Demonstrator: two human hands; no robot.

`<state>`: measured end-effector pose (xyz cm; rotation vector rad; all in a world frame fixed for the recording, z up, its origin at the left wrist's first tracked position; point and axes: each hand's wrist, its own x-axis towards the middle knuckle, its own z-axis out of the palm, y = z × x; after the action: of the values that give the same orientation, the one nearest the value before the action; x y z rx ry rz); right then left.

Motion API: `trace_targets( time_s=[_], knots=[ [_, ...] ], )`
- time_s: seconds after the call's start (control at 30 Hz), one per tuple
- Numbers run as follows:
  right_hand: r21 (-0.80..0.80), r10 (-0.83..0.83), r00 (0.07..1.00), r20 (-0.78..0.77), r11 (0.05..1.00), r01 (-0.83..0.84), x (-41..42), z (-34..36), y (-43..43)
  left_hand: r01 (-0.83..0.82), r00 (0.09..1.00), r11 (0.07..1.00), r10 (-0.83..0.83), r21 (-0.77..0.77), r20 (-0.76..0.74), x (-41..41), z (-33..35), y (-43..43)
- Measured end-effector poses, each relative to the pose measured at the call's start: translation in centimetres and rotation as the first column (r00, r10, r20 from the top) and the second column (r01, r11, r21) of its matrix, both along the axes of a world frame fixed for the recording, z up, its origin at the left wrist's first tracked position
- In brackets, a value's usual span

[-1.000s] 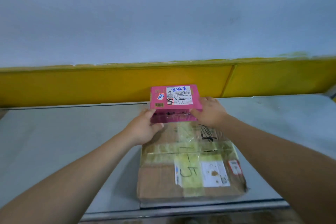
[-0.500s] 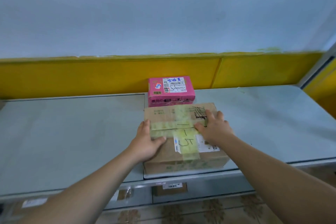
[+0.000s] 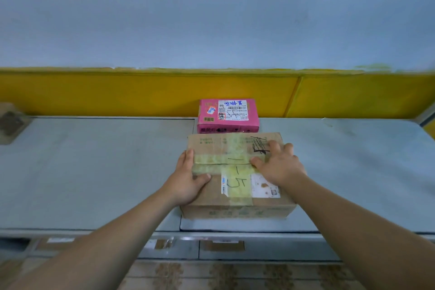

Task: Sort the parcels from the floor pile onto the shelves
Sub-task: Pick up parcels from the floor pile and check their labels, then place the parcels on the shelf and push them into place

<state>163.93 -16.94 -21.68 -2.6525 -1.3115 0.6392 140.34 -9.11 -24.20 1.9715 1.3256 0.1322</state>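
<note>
Moved off pink box [image 3: 213,113], left hand [image 3: 186,186], right hand [image 3: 280,169], fingers [image 3: 275,146] straight, partly covering carton [image 3: 237,211]

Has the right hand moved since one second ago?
Yes. The right hand left the pink box and came back toward the person, away from the yellow wall band, onto the top of the taped cardboard box.

Lower-shelf parcels [image 3: 221,245] are mostly hidden beneath the grey shelf [image 3: 94,172].
</note>
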Motion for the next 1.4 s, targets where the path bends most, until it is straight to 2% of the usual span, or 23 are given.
trace_targets(
  time_s=[0.23,0.4,0.57,0.7,0.87,1.13,1.4],
  knots=[
    [-0.019,0.035,0.999,0.003,0.999,-0.035,0.6,0.2,-1.5,-0.003,1.0,1.0,0.003,-0.005,-0.029,0.5,0.3,-1.2],
    [-0.047,0.142,0.98,0.141,0.99,-0.137,1.1,1.9,-0.4,0.001,0.991,1.0,-0.003,-0.017,-0.134,0.5,2.3,-0.3],
    [0.004,0.269,0.944,0.194,0.962,-0.275,-0.2,5.3,2.5,-0.02,0.982,0.997,0.034,0.075,-0.185,-1.5,5.9,0.2],
    [0.009,0.383,0.895,0.228,0.918,-0.396,-4.5,7.4,4.9,0.02,0.969,0.984,0.025,0.178,-0.245,-5.5,9.5,-0.5],
    [0.044,0.529,0.808,0.259,0.829,-0.557,-15.0,11.1,8.0,0.011,0.961,0.962,0.065,0.272,-0.269,-14.8,13.7,-2.4],
    [0.086,0.704,0.638,0.312,0.648,-0.757,-39.4,15.1,10.6,-0.128,0.905,0.923,0.259,0.364,-0.338,-35.3,17.9,-6.2],
    [0.101,0.879,0.368,0.304,0.355,-0.929,-62.7,16.6,12.3,-0.356,0.773,0.856,0.496,0.376,-0.395,-54.1,18.8,-9.1]
  ],
)
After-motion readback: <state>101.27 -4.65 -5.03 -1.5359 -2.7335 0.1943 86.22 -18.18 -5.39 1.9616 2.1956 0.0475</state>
